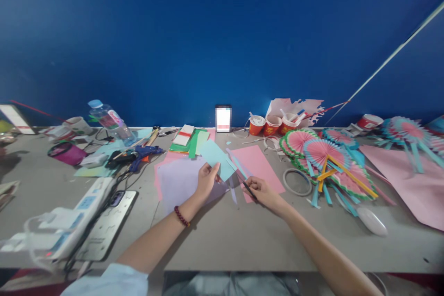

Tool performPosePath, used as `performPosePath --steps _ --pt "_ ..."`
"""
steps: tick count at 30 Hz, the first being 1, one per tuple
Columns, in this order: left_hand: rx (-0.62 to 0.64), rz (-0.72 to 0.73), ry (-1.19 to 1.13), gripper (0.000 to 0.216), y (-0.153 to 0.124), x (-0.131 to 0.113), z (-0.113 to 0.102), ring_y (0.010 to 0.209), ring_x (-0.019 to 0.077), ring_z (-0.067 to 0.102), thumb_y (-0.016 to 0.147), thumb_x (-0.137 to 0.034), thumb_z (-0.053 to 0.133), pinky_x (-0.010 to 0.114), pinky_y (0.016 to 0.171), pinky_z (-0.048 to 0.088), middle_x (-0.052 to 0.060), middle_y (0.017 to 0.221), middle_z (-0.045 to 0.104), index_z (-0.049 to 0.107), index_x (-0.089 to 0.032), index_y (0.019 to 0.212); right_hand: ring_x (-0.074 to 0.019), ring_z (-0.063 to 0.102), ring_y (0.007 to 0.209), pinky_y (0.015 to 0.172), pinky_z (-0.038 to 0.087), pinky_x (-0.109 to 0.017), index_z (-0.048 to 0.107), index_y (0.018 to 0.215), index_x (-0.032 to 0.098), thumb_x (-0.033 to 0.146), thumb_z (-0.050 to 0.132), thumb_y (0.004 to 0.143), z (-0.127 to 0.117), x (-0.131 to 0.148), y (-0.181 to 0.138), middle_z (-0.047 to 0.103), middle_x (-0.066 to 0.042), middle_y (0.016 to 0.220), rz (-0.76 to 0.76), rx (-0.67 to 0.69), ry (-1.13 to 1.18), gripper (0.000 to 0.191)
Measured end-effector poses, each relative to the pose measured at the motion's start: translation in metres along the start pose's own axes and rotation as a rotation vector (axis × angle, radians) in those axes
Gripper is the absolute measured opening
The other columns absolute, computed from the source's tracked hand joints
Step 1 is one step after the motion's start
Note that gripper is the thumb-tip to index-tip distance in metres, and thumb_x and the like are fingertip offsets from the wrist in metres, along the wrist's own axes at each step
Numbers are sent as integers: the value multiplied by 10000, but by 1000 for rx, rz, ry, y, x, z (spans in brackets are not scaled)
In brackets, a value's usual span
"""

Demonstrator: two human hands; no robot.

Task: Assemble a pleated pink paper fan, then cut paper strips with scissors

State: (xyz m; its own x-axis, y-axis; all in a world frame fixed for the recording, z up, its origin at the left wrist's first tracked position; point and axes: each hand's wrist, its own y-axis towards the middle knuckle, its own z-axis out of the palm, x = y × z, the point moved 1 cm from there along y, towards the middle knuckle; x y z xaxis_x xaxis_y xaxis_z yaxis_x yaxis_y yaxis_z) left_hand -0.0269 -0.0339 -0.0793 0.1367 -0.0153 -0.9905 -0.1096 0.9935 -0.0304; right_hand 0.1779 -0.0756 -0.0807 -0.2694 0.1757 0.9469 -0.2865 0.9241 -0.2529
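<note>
My left hand pinches the lower left part of a light blue sheet of paper, tilted above the table. A narrow light blue strip shows at its right edge. In my right hand are slim, black-handled scissors, their tip pointing up and left toward that edge; the fingers partly cover them. Beneath my left hand lies a lavender sheet over pink paper. Under and beyond my right hand is a pink sheet, with loose lavender and blue strips at its left.
Folded paper fans and a tape roll lie to the right, near a white mouse. Red cups stand behind. At left are a power strip, a phone, a glue gun and a bottle.
</note>
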Motion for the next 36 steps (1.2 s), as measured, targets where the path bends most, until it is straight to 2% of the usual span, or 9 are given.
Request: performPosePath --steps 10,19,28,36 --pt "8 11 0 362 3 9 -3 356 105 480 724 -517 681 226 411 370 -70 396 476 555 -182 673 -65 313 422 408 221 -199 484 727 201 505 659 729 2 7 -3 407 86 482 16 -23 -9 350" --pt "6 0 5 363 0 1 -1 365 109 481 707 -519 690 231 418 373 -67 396 469 556 -185 662 -76 315 423 415 214 -230 503 718 201 462 673 734 1 3 -1 425 61 482 5 -40 17 312" --pt "11 -8 -7 357 0 1 -1 361 103 474 710 -515 690 228 413 373 -71 403 473 570 -179 699 -65 316 423 425 221 -201 515 729 193 563 661 710 1 0 0 394 91 476 -17 -46 -3 398" --pt "6 -12 -12 375 1 2 -1 362 101 480 695 -526 699 220 411 369 -72 408 485 585 -169 717 -68 340 425 418 225 -190 495 708 201 554 666 687 2 4 0 380 99 463 5 -61 -23 393"
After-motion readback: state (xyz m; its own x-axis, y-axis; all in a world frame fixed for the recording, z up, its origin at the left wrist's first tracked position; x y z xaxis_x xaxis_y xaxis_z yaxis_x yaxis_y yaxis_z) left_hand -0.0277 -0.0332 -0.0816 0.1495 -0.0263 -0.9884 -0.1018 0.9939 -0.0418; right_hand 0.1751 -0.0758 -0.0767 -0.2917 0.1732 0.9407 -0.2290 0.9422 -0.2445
